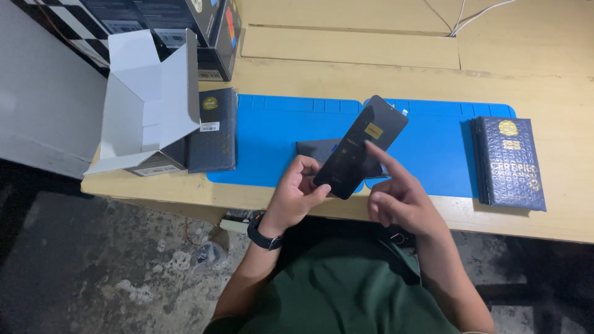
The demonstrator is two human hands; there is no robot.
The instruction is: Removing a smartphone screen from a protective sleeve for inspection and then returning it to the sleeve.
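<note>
My left hand [296, 196] grips the lower end of a black phone screen panel [361, 146] and holds it tilted above the blue work mat [272, 139]. A small yellow sticker sits near the panel's upper end. My right hand [401, 199] has its index finger stretched out, and the fingertip touches the middle of the panel's right edge; its other fingers are curled. A black watch is on my left wrist. Under the panel lies a dark flat pouch [317, 149] on the mat.
An open white cardboard box [148, 105] stands at the left with a dark flat package [213, 130] beside it. A dark blue embossed package [508, 162] lies at the right. A large black box [204, 31] sits at the back left. White cables [470, 13] run at the back.
</note>
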